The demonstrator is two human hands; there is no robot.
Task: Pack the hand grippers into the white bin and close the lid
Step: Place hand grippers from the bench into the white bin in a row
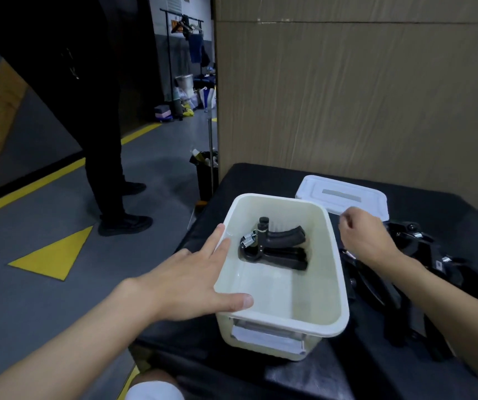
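The white bin [337,272] stands open on a black-covered table, with one black hand gripper [275,246] lying on its floor. My left hand [191,281] rests flat against the bin's left wall, thumb hooked over the near rim, fingers apart. My right hand [364,238] hovers just right of the bin with its fingers curled down; whether they grasp anything is hidden. Beyond and below that hand lies a pile of black hand grippers [422,255] on the table. The white lid [344,197] lies flat behind the bin.
A tall cardboard wall [347,96] stands right behind the table. A person in black [99,125] stands on the grey floor to the left. A black waste bin [206,174] sits by the table's far left corner. The table's left edge runs under my left hand.
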